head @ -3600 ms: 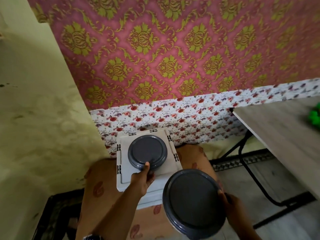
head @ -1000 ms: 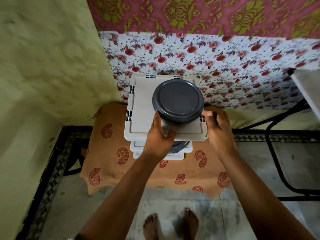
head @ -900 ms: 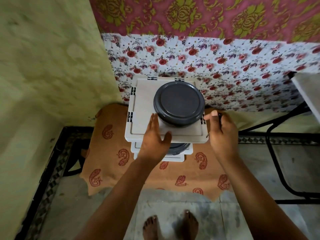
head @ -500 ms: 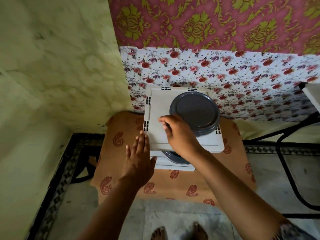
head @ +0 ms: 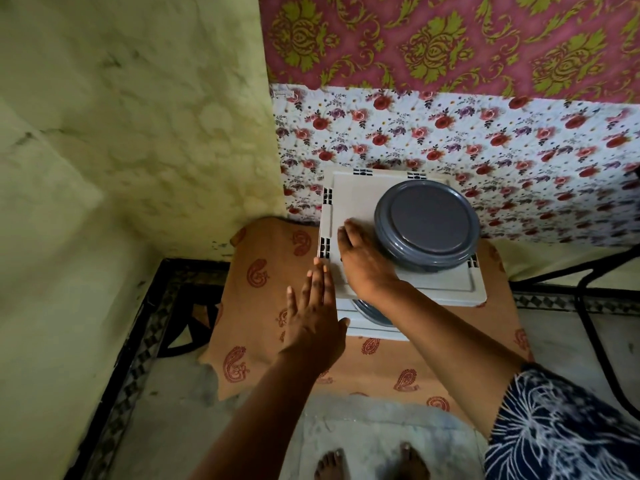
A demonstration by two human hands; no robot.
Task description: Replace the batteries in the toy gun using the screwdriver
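Neither a toy gun nor a screwdriver shows in this view. A white square box lid [head: 349,195] tops a stack of white boxes [head: 367,329]. On it stands a round grey lidded container [head: 427,221]. My right hand [head: 363,261] lies palm down on the lid, just left of the grey container; anything under its palm is hidden. My left hand [head: 311,323] is spread with fingers apart, holding nothing. Its fingertips are at the lid's left front edge.
The stack stands on a low stand covered by a brown paisley cloth [head: 263,292], against a floral wall panel. A second grey container [head: 367,308] peeks out under the top box. Black metal table legs [head: 588,306] stand at the right. My bare feet [head: 367,462] are on the stone floor.
The grey container now stands on the white lid and both hands have left it. My right hand crossed onto the lid's left part; my left hand dropped back to the lid's left edge.
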